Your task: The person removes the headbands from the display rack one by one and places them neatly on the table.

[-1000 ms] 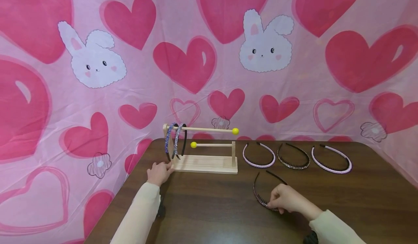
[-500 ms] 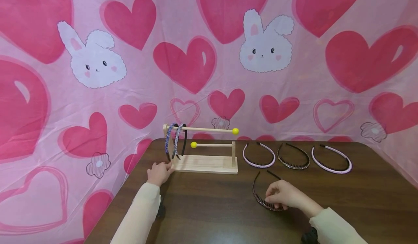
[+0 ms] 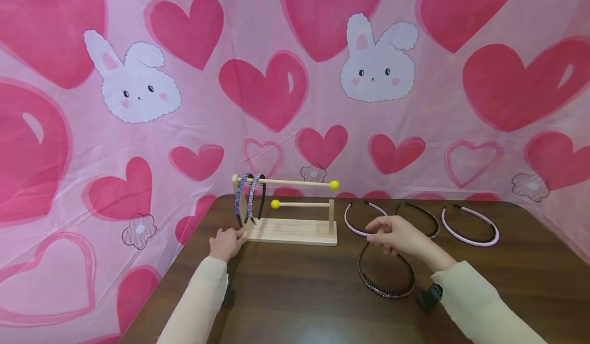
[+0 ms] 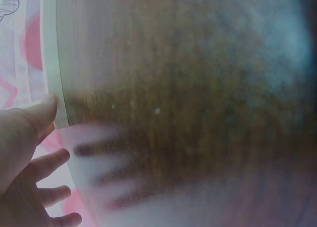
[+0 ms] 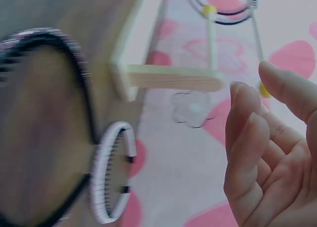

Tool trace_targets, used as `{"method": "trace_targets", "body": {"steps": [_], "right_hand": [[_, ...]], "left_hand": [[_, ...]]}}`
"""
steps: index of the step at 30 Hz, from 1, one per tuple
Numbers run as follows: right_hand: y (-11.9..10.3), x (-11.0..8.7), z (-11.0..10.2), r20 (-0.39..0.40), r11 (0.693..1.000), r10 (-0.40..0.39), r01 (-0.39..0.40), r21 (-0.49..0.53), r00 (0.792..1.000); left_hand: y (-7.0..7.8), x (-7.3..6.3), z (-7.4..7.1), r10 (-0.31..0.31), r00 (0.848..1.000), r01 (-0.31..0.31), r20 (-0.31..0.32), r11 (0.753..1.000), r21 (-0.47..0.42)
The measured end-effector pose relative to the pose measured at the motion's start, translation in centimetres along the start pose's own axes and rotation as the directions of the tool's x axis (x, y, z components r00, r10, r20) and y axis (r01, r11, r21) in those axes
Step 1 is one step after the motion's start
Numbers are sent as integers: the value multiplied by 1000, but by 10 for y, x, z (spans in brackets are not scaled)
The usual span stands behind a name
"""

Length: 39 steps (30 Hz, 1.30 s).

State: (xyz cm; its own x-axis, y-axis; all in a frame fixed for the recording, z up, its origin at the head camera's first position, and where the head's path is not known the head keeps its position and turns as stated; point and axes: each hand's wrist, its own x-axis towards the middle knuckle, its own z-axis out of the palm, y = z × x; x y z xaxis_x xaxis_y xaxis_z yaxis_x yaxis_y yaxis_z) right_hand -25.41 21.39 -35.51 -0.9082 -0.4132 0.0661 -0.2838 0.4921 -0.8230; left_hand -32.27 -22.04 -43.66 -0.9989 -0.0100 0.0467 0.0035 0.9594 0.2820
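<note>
My left hand (image 3: 226, 244) rests at the left end of the wooden stand's base (image 3: 290, 237); the left wrist view has its thumb (image 4: 47, 110) at the pale base edge, the other fingers spread and fairly straight. Two glittery headbands, one blue (image 3: 238, 195) and one silvery (image 3: 251, 198), hang on the upper rod. My right hand (image 3: 396, 236) hovers beyond a dark sparkly headband (image 3: 387, 293) lying on the table. Nothing sits between its thumb and loosely bent fingers (image 5: 247, 142). In the head view it overlaps the ends of that headband and part of the row behind.
Behind, a pale pink headband (image 3: 352, 225), a dark glittery one (image 3: 426, 215) and another pink one (image 3: 477, 240) lie in a row. The stand's upper rod ends in a yellow ball (image 3: 334, 185); a shorter lower rod (image 3: 304, 204) has one too. A heart-patterned cloth hangs behind the table (image 3: 295, 303).
My right hand has let go of the dark sparkly headband's front and moved up and away from me, leaving the headband on the table. The left hand stays at the stand's base.
</note>
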Motion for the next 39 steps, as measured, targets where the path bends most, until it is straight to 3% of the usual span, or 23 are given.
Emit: {"method": "trace_targets", "body": {"steps": [10,23,28,39], "right_hand": [[-53,41,-8,-121,997,-74,72,-18,990],[-100,100,9,-244,993,-95,109,47,965],[-109,121,23,-248,992,-111,123,33,962],[-120,148,61,-170,989,-89,108,103,981]], "left_hand": [[2,-3,-1,1,1000,-1,-14,1000,-1],[4,-1,-2,-16,1000,16,3,1000,-4],[3,-4,-2,-13,1000,13,-11,1000,-4],[2,-4,1,-13,1000,13,-19,1000,0]]}}
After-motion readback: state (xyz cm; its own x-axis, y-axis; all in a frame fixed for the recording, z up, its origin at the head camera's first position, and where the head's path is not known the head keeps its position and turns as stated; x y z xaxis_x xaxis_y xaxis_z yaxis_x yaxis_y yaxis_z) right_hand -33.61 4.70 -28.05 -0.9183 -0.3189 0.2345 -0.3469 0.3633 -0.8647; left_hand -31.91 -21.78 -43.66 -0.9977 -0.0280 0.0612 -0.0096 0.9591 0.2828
